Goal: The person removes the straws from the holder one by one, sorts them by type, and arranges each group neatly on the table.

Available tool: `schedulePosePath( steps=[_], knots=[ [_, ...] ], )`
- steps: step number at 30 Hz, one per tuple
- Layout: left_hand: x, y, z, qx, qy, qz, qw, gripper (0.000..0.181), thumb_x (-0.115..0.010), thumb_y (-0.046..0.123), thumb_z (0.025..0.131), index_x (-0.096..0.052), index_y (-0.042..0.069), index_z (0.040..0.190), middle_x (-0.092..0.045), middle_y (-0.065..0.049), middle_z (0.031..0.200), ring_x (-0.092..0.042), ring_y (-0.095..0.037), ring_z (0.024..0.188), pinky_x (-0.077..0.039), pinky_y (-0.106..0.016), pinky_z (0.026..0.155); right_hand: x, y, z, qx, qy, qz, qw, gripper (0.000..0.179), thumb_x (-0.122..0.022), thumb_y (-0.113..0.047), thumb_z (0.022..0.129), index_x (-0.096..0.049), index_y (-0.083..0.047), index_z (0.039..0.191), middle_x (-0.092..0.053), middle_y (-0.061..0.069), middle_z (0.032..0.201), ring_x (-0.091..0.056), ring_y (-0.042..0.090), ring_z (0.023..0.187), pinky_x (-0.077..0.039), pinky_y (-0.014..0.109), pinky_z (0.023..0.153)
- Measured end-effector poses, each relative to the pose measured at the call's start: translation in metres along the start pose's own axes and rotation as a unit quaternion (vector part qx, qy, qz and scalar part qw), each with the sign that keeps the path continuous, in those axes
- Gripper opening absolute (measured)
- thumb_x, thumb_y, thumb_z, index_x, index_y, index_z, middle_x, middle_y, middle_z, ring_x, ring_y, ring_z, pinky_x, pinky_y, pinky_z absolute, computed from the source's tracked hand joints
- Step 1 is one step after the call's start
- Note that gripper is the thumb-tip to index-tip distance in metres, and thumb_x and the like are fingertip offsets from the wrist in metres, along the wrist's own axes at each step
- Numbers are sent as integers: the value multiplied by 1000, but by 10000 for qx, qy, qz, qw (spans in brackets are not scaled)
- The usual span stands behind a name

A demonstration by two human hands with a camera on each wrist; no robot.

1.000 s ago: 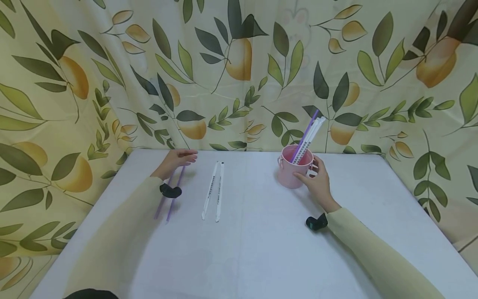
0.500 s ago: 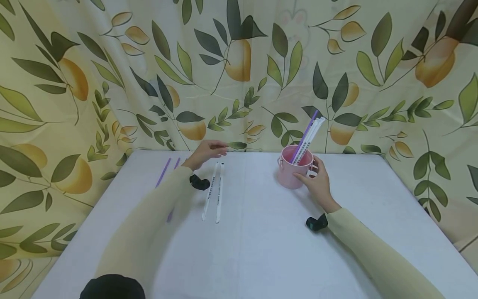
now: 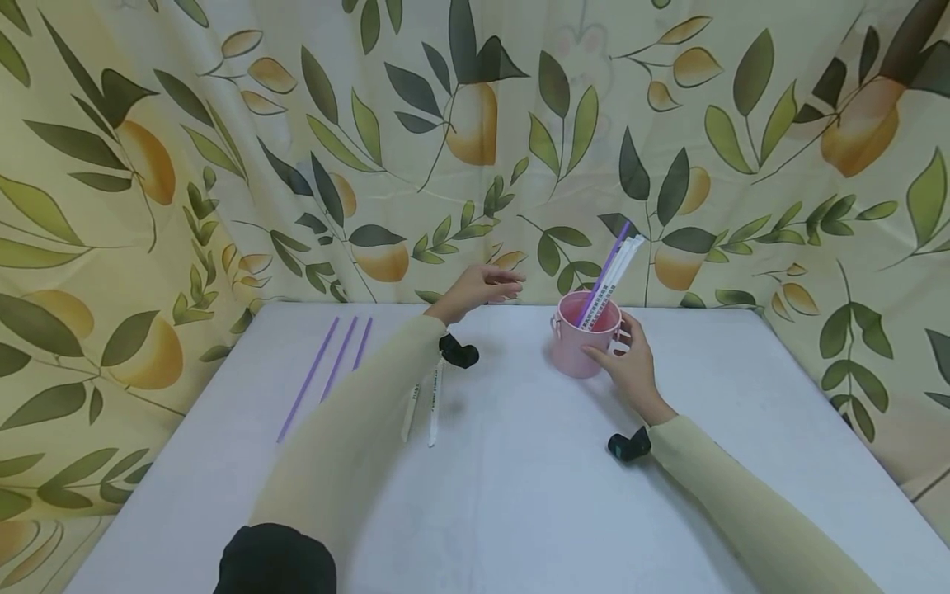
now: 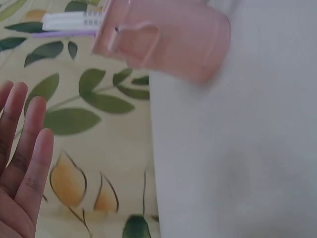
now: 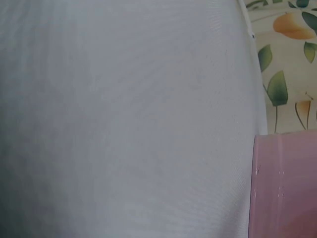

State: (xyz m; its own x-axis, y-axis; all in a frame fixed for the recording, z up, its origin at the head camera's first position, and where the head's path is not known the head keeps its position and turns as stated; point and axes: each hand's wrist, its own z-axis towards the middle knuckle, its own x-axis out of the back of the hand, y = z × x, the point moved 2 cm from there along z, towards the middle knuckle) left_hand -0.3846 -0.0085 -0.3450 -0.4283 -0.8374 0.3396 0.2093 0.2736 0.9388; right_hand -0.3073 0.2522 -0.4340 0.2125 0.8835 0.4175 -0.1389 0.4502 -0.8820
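Note:
My left hand [image 3: 478,290] is held out near the table's back edge with its fingers extended and nothing in them. In the left wrist view the fingers of that hand [image 4: 30,163] stand apart from a small pink bucket [image 4: 188,39]. My right hand [image 3: 629,363] grips the pink bucket [image 3: 575,353] at its right side, thumb in front, the other fingers partly hidden behind. Several straws lean inside the bucket: a purple straw [image 3: 612,262] and white paper-wrapped straws [image 3: 618,276] with printed text. The right wrist view shows only the bucket's side [image 5: 287,183].
On the white table [image 3: 519,495], three purple straws [image 3: 308,379] lie at the left, two partly behind my left sleeve [image 3: 356,421]. Two wrapped white straws [image 3: 435,404] lie beside that forearm, also partly covered. A fruit-patterned curtain [image 3: 475,198] hangs behind the table.
My left hand has moved right, from above the purple straws past the wrapped ones toward the bucket, uncovering more of the purple straws. My right hand and the bucket have stayed in place.

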Motion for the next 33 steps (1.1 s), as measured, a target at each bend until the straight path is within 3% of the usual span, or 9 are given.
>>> schedulePosePath(
  steps=[5,10,13,25,33],
  knots=[
    [-22,15,12,-209,-129,-42,9997,33,-61,16,91,-61,4,122,-61,-14,120,-62,-23,107,-53,-29,92,1,1,0,-1,-7,-15,10000,84,-72,-28,83,-21,-12,148,-34,18,147,-38,38,128,-38,53,105],
    [-43,23,21,-316,-215,20,9993,35,-61,16,92,-58,4,125,-60,-14,124,-60,-23,108,-52,-29,93,1,3,0,70,15,-47,10000,83,-72,-27,83,-22,-11,148,-35,19,146,-40,38,126,-40,52,103],
    [-54,24,26,-360,-274,27,9990,37,-60,16,92,-57,3,126,-59,-14,125,-59,-23,109,-52,-28,93,0,4,0,63,24,-67,10000,83,-72,-27,83,-22,-11,148,-36,19,145,-40,37,126,-40,51,102],
    [-86,25,44,-496,-28,67,9987,35,-62,16,90,-60,5,124,-63,-12,122,-58,-21,109,-49,-24,88,0,1,1,100,73,-52,9999,84,-73,-24,82,-23,-11,147,-36,19,145,-40,38,126,-40,51,102],
    [-103,26,48,-304,-27,-55,9995,35,-59,13,92,-58,3,126,-60,-15,124,-56,-27,116,-49,-40,98,0,2,0,119,67,-40,9999,83,-72,-23,83,-22,-11,148,-36,19,145,-40,38,126,-40,52,103]
  ],
)
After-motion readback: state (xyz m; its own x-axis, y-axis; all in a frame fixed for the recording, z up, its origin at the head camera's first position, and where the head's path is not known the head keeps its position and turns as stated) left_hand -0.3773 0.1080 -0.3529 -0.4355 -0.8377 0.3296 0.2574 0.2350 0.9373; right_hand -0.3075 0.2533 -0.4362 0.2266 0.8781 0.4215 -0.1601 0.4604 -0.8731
